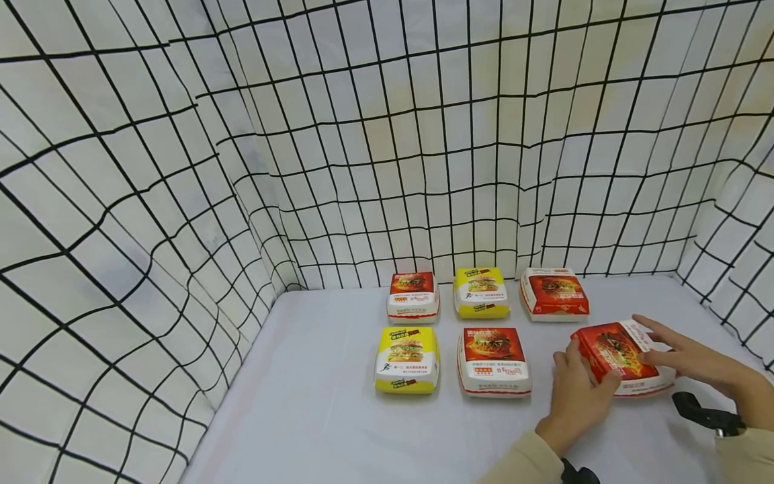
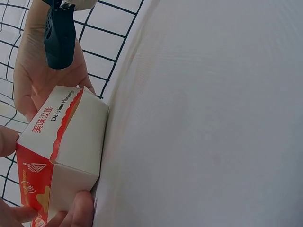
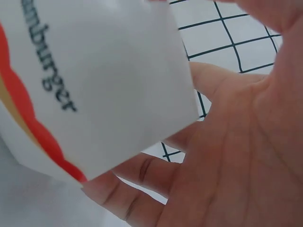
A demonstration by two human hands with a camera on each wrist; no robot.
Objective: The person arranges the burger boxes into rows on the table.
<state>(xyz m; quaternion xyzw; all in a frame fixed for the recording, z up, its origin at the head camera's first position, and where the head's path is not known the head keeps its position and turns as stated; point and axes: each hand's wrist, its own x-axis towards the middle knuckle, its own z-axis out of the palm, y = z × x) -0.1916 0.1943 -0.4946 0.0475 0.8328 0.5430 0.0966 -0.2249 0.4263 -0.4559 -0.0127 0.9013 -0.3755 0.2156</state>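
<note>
Between my two hands is a red and white hamburger box (image 1: 617,353), turned at an angle at the right of the table. My left hand (image 1: 577,393) grips its left side, with the thumb near the front edge and the fingers round the corner. From the other side my right hand (image 1: 689,356) holds it, thumb on the lid and fingers at the far edge. In the left wrist view the box (image 2: 78,137) shows its white side and red flap, lid closed. The right wrist view has the right hand's palm (image 3: 232,142) beside the box's white wall (image 3: 113,90).
Two rows of closed burger boxes stand left of the held one: a red-white box (image 1: 494,363) and a yellow-white box (image 1: 408,361) in front, several others behind, including a red box (image 1: 554,296). A black-grid cloth wall (image 1: 423,154) surrounds the white table (image 1: 302,390).
</note>
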